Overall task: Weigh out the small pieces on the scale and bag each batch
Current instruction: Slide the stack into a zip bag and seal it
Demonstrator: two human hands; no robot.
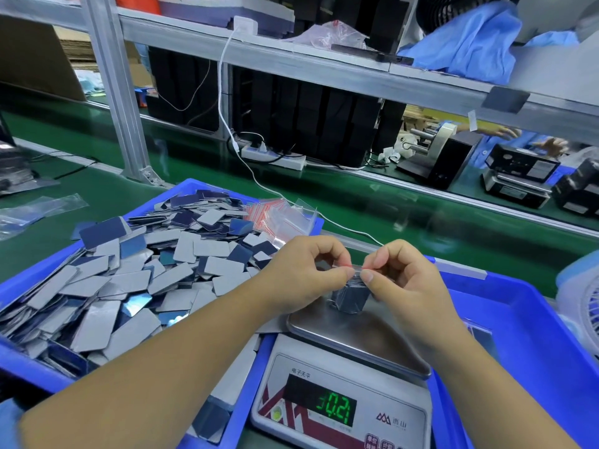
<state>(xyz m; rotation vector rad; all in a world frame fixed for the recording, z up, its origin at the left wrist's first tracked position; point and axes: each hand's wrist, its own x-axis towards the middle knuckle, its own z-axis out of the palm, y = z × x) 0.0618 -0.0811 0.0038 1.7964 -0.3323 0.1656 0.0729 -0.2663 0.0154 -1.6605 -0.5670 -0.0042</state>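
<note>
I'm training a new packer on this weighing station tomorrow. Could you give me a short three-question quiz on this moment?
1. True or false: both hands pinch the top edge of the small clear bag above the scale pan.
2. Multiple choice: where do the loose grey and blue pieces lie? A) on the scale pan B) in the blue tray to the left C) on the upper shelf
3. Fill in: the stack of empty bags has ___ seal strips.

Key: 1 true, the left hand and the right hand both pinch it; 2 B, the blue tray; 3 red.
</note>
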